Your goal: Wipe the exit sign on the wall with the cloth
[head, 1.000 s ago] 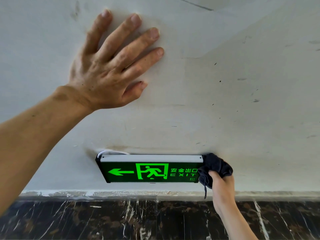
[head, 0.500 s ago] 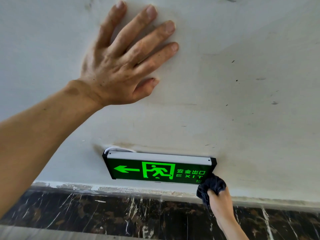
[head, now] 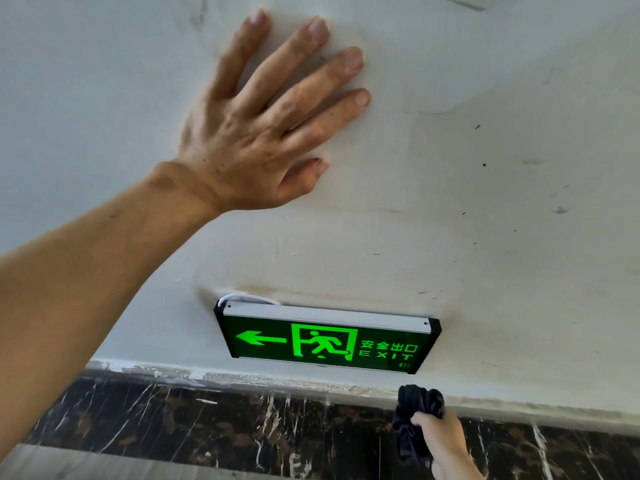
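Just 1 view here, the head cam, sitting close to the white wall (head: 485, 202) and tilted down along it toward the dark marble baseboard (head: 207, 420) at the bottom edge. Wide-angle, so the wall bows. The exit sign (head: 322, 344) sits low and center, seen from above.

Soft even daylight, wide-angle edge distortion

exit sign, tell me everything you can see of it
The exit sign is a slim rectangular box, lit, with a dark face showing a green left arrow, running figure, Chinese characters and EXIT. Its top edge looks like silver metal with black end caps. A white cable loops behind its upper left. Nothing touches its face.
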Motion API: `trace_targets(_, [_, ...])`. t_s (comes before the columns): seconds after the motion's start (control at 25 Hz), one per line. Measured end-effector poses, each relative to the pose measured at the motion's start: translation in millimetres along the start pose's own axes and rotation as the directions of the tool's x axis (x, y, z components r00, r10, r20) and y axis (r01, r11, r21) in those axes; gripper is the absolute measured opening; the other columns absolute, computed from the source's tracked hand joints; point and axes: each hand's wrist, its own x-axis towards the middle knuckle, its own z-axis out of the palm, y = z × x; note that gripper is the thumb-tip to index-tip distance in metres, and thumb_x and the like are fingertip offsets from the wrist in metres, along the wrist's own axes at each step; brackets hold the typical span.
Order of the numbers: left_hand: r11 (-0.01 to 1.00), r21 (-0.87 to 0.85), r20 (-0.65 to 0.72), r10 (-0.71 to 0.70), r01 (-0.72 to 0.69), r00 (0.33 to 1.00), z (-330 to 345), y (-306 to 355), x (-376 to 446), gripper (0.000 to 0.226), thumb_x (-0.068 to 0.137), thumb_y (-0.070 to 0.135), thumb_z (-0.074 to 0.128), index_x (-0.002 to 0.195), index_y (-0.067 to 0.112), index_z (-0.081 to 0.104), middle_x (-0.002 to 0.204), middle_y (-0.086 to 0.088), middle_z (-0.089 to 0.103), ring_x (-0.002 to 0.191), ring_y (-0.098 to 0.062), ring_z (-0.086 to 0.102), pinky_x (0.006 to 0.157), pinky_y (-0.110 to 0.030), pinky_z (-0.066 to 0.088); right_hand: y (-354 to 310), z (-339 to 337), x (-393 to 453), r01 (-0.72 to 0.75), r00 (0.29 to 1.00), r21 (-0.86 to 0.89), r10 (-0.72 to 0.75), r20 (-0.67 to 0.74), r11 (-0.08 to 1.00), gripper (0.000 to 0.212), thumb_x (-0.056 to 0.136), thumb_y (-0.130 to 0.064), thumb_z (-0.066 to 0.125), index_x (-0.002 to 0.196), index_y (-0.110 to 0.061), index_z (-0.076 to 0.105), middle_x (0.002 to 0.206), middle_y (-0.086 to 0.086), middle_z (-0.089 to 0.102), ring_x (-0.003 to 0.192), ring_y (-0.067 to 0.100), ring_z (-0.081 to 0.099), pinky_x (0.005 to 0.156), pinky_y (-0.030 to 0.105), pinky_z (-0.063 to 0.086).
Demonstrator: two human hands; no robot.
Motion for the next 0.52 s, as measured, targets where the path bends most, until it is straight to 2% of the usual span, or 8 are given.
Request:
trace_targets(0.08, [1.000,0.000,-0.001,0.006,-0.006,1.000,0,0,0,0.062,0.091,0.040,0.052,0.147,0.013,0.042,0.149,-0.010,0.037,0.134,-0.041,0.040,0.104,-0.064,0.034,2,6,-4,-0.160,0.987,0.312,0.142,0.079,0.937,0.035,0.081,0.003,0.062,0.111,-0.014,0.053,0.106,0.018,0.061,0.100,0.042,0.059,0.090,0.060,0.048])
trace_targets(0.16, [1.000,-0.009,-0.008,0.004,-0.004,1.000,0,0,0,0.061,0.092,0.039,0.052,0.146,0.013,0.044,0.148,-0.011,0.038,0.133,-0.041,0.042,0.104,-0.064,0.034,0,13,-10,-0.207,0.978,0.506,0.167,0.125,0.837,0.043,0.086,0.002,0.059,0.118,-0.025,0.050,0.115,0.018,0.056,0.110,0.045,0.056,0.089,0.062,0.046])
trace_targets(0.32, [1.000,-0.011,-0.003,0.001,-0.001,1.000,-1,0,-1,0.060,0.093,0.039,0.052,0.146,0.012,0.043,0.148,-0.011,0.039,0.133,-0.042,0.044,0.104,-0.064,0.034,-10,21,-17,-0.228,0.971,0.652,0.114,0.212,0.723,0.050,0.087,0.002,0.058,0.129,-0.024,0.048,0.124,0.018,0.055,0.115,0.044,0.054,0.091,0.058,0.046])
trace_targets(0.52, [1.000,-0.011,0.010,0.003,-0.003,1.000,-2,0,0,0.060,0.092,0.038,0.052,0.145,0.012,0.045,0.147,-0.013,0.045,0.132,-0.042,0.045,0.104,-0.065,0.035,-20,36,-24,-0.235,0.962,0.697,0.060,0.265,0.678,0.046,0.086,0.002,0.059,0.127,-0.017,0.052,0.128,0.017,0.057,0.113,0.037,0.055,0.100,0.053,0.043])
